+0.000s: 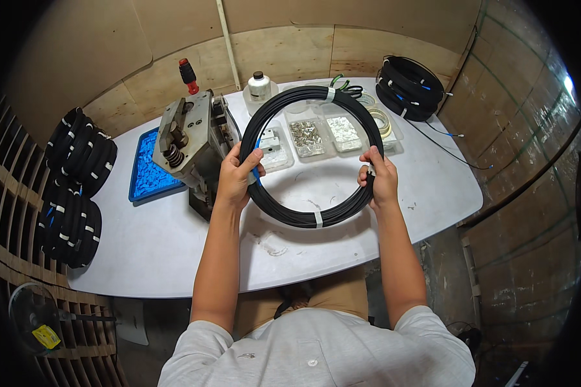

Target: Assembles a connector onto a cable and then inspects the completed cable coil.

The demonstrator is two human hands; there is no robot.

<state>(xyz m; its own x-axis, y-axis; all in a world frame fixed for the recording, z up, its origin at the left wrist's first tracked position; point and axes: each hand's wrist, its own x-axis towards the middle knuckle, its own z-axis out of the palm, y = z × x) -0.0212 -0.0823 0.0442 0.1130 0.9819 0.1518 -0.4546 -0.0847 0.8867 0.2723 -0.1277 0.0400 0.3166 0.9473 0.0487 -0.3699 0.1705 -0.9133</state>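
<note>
Between my hands a large coil of black cable is held up over the white table. White ties or tape wrap it at top and bottom. My left hand is closed round its left side, the thumb lying near a short blue piece on the cable. On the opposite side my right hand grips the coil, fingers curled inside the ring. Through the ring show a clear box of small metal parts and a box of small clear-white pieces.
A metal bench press with a red-handled lever stands left, beside a blue tray of blue parts. Black cable coils are stacked at far left and back right, with loose ends trailing. A white bottle and tape rolls sit behind.
</note>
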